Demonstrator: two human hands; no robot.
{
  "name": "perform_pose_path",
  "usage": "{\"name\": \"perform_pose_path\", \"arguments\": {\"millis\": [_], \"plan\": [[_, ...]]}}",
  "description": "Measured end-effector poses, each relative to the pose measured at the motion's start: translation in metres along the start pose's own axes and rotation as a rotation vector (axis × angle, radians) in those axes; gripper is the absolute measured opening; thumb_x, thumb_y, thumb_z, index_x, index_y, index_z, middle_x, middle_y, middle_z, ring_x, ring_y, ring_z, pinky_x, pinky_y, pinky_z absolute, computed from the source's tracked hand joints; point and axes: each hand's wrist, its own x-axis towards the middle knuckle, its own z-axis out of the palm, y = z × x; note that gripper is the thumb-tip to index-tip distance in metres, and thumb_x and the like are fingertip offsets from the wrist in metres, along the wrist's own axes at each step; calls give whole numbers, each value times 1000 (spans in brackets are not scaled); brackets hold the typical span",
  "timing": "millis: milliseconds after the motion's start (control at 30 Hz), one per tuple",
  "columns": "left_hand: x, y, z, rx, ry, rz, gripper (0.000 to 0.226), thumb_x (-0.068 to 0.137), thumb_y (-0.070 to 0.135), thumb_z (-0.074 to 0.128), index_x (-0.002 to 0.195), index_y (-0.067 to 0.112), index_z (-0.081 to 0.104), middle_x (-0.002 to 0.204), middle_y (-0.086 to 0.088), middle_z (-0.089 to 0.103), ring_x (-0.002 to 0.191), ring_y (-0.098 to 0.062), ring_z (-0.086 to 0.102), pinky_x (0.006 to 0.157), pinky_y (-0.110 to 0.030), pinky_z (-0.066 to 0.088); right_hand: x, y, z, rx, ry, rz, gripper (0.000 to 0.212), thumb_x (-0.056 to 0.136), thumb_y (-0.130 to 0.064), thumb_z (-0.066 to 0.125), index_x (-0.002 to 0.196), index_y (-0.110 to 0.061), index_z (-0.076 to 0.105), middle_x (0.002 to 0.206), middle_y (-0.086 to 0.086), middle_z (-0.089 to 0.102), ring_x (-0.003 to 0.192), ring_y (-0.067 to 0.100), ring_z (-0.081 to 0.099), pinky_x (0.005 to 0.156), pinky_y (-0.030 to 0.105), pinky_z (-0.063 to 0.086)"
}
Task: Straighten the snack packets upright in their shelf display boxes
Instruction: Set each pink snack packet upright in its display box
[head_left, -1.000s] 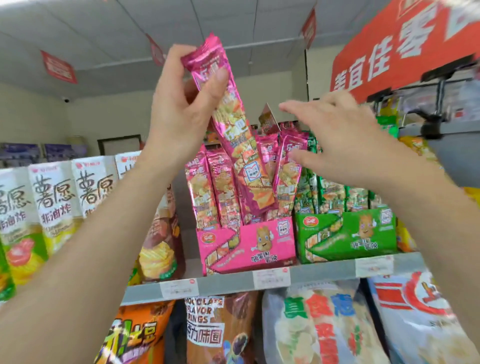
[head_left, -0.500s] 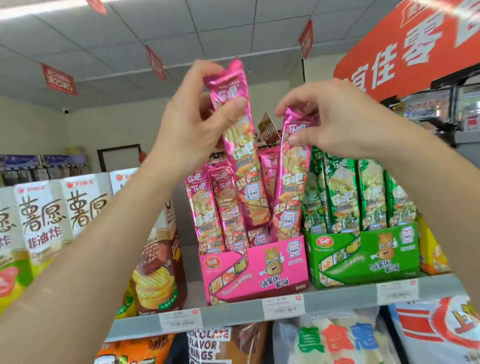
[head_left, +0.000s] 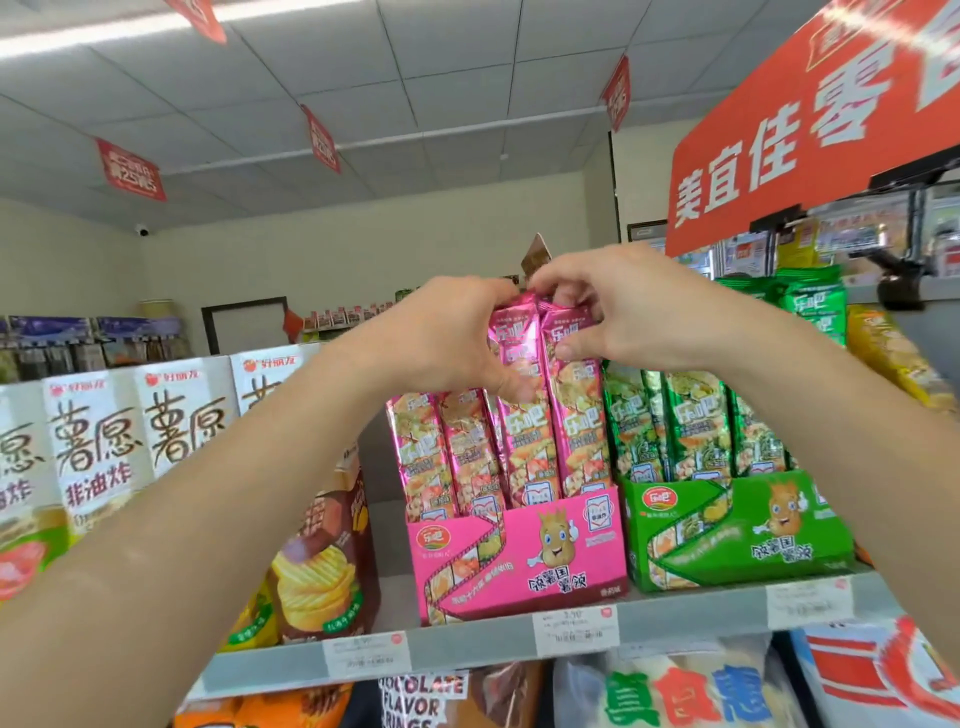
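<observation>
Pink foil snack packets (head_left: 524, 447) are standing upright in their pink cardboard display box (head_left: 519, 556) on the grey metal shelf (head_left: 467, 649), right beside a green cardboard box (head_left: 737, 530). The left hand (head_left: 441, 338) grips the top of one tall packet and the right hand (head_left: 634, 306) pinches the top of its neighbour, with the hands nearly touching.
</observation>
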Motion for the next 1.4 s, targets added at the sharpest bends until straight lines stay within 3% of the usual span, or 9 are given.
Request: {"name": "perform_pose_path", "arguments": {"millis": [100, 167, 400, 700, 800, 933, 1067, 1267, 1400], "plan": [[5, 1, 5, 157, -71, -1, 91, 54, 63, 80, 128, 20, 51, 105, 9, 65, 89, -11, 54, 75, -26, 40, -4, -1, 0, -76, -18, -32, 35, 80, -25, 78, 113, -22, 69, 85, -15, 67, 64, -4, 55, 61, 14, 41], [9, 3, 5, 159, -62, 5, 76, 54, 62, 82, 114, 25, 54, 90, 12, 66, 83, -12, 57, 69, -29, 43, -9, 0, 1, -98, -17, -38, 28, 81, -29, 76, 107, -22, 71, 88, -7, 71, 70, 5, 58, 69, 29, 48], [17, -4, -13, 240, 138, -8, 67, 53, 60, 84, 101, 20, 57, 84, 7, 64, 80, -20, 60, 58, -29, 40, -18, 2, -1, -94, -48, -19, 26, 81, -23, 78, 106, -22, 72, 95, -3, 70, 84, 16, 62, 82, 39, 51], [20, -9, 16, 510, -32, 38, 73, 62, 78, 66, 103, 20, 50, 73, 13, 47, 78, -18, 51, 71, -34, 38, -20, -1, -5, -70, -53, -28, 27, 83, -19, 72, 110, -25, 71, 98, -7, 66, 84, 11, 57, 78, 31, 47], [14, -8, 23, 587, -33, 76, 71, 62, 82, 59, 99, 22, 49, 84, 10, 53, 86, -15, 45, 78, -36, 30, -21, -2, 2, -62, 8, -31, 26, 86, -21, 69, 112, -24, 71, 98, -5, 68, 90, 15, 59, 78, 30, 43], [3, -5, 17, 343, -73, 46, 52, 69, 72, 66, 90, 27, 50, 81, 11, 56, 85, -13, 47, 77, -37, 31, -25, -5, 21, -108, 124, -41, 38, 91, -24, 62, 129, -22, 58, 115, 3, 64, 111, 23, 56, 96, 35, 43], [-3, -5, 3, -16, -129, 49, 22, 84, 32, 71, 101, 27, 59, 75, 7, 69, 64, -4, 64, 68, -31, 50, -29, -8, 30, -153, 186, -80, 50, 91, -14, 56, 140, -18, 48, 136, 1, 55, 129, 22, 43, 108, 40, 36], [-4, -12, -4, -65, -90, 41, 38, 83, 12, 69, 116, 25, 58, 93, 13, 69, 87, -9, 65, 78, -26, 50, -25, -16, 35, -173, 144, -53, 50, 92, -23, 43, 142, -24, 45, 135, -3, 54, 129, 20, 43, 97, 47, 38], [1, -19, -7, 227, 17, 44, 37, 87, 29, 67, 122, 24, 61, 107, 4, 69, 101, -19, 60, 87, -38, 50, -20, -15, 40, -223, 172, -26, 45, 96, -46, 43, 137, -28, 51, 115, -3, 55, 116, 20, 44, 91, 44, 41]]}}
